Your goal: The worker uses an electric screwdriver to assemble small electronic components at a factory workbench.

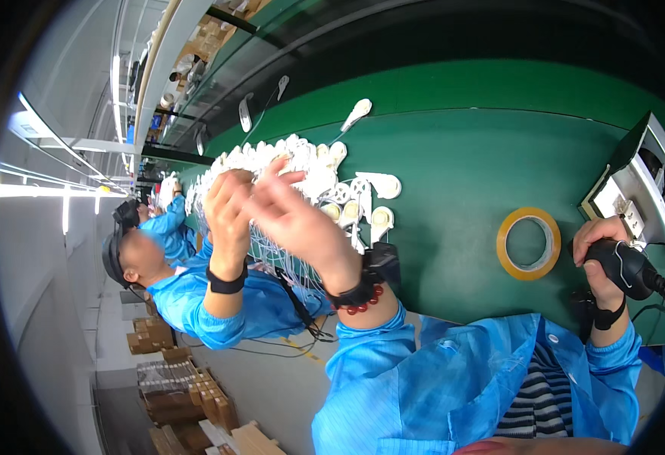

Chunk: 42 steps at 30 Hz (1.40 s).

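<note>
My left hand (298, 224) reaches out to the left over the bench, slightly smeared by motion, its fingers stretched apart. It overlaps a co-worker's raised hand (228, 208) in the view; whether the two touch I cannot tell. Beyond both hands lies a heap of white plastic parts (382, 186) with thin pale cables (271, 254). At the right, my right hand (602, 254) grips a black, rounded corded device (627, 271). It is beside a metal box (655, 193) with a pale contact block (630, 218) on its front.
A roll of yellowish tape (554, 241) lies flat on the green bench (454, 167). One white part (357, 112) lies farther back. Blue-sleeved co-workers (173, 284) sit along the left. Cardboard boxes (196, 394) stand on the floor, and a shelf (234, 30) runs above.
</note>
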Motion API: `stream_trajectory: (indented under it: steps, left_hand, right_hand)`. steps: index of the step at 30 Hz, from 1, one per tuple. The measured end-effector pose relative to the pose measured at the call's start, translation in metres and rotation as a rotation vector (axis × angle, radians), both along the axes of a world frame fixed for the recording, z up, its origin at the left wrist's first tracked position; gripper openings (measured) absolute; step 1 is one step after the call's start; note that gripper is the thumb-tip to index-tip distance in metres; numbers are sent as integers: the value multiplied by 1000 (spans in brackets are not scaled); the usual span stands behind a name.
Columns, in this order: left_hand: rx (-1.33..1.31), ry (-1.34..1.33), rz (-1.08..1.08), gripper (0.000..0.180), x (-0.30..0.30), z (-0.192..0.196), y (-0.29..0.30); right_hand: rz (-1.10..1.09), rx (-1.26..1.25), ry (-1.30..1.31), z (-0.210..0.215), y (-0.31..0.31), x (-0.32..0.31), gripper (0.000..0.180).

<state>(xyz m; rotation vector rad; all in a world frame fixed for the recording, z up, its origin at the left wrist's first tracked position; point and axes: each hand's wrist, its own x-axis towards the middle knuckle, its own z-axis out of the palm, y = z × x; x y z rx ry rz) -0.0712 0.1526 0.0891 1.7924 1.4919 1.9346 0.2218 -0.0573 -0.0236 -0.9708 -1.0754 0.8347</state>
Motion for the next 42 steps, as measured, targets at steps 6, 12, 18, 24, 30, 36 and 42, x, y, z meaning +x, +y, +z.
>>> stream_trajectory:
  steps: [6,12,18,24,30,36,42]
  left_hand:
    - [-209,430,-958,18,81,-80,-41]
    - [-466,259,-1089,15,106,-144,-35]
    - [-642,289,-1147,15,130,-154,-36]
    - [-622,458,-1055,15,111,-150,-34]
    - [-637,567,-1065,21,110,-152,-37]
    - [-613,638,-1034,25,117,-125,-47]
    - [-655,649,-1039,27,116,-120,-49]
  right_hand:
    - [11,9,45,-1,-4,-7,44]
    - [11,53,-13,5,-4,-6,38]
    - [6,-41,-152,18,-14,13,33]
    - [-47,-25,-165,17,2,0,41]
    - [-81,-6,-125,18,-6,-6,31]
    - [-46,-35,-128,18,-3,-4,34]
    - [-9,-53,28,23,-3,-5,34]
